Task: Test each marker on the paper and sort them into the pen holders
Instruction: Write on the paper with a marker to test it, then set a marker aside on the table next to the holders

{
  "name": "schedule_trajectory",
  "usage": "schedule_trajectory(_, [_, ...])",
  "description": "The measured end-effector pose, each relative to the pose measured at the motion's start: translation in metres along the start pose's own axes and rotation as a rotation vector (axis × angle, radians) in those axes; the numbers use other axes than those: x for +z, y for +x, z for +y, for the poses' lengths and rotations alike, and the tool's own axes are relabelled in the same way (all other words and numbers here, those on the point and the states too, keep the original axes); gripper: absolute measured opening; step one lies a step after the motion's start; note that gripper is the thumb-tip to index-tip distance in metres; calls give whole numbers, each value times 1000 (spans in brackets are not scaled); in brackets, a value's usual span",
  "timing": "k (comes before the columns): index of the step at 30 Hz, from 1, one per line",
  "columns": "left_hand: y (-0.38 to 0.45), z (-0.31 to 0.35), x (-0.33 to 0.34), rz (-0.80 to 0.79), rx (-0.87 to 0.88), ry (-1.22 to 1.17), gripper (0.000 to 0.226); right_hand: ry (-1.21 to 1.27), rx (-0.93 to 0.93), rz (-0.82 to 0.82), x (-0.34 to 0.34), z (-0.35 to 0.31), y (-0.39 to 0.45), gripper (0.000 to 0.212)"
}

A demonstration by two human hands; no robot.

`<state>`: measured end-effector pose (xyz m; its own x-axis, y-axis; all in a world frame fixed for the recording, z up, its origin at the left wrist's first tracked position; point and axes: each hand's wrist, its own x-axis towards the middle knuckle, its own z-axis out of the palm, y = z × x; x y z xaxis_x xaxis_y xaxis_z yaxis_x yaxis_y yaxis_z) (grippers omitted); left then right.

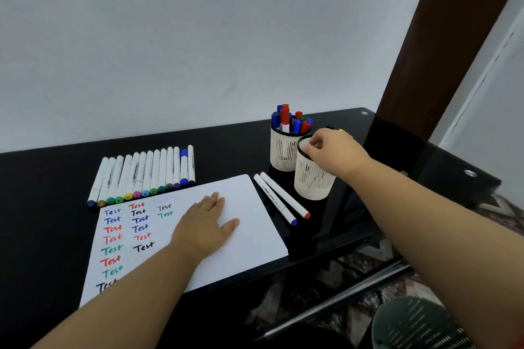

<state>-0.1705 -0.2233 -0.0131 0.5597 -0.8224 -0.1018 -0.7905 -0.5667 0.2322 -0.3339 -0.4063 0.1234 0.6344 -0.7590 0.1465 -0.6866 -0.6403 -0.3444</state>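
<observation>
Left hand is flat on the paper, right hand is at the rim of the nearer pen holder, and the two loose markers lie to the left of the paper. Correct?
Not quite. In the head view the two loose markers lie right of the paper, beside the nearer pen holder. The left hand is flat on the paper, the right hand at that rim.

Under my left hand [208, 219] the paper [255, 224] is white, lettered in blue, red, green and black. Beyond that hand lie white markers [147, 173] with many-coloured caps. By my right hand [330, 150] stand cream mesh pen holders [312, 178], one showing blue, red and green caps. The worktop [51, 178] is glossy black.
</observation>
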Motion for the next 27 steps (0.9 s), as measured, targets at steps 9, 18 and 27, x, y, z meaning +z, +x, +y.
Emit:
schedule_trajectory(9, [-5,-15,-10,-78,-40,-18,72,-304,-344,74,10,-15,-14,30])
schedule_trajectory(18, [-20,-58,-20,-68,-84,-20,69,-284,-545,-95,55,-63,2,27])
schedule_trajectory(27, [-21,-93,-29,2,-74,-56,66,-279,-596,-236,117,-110,46,25])
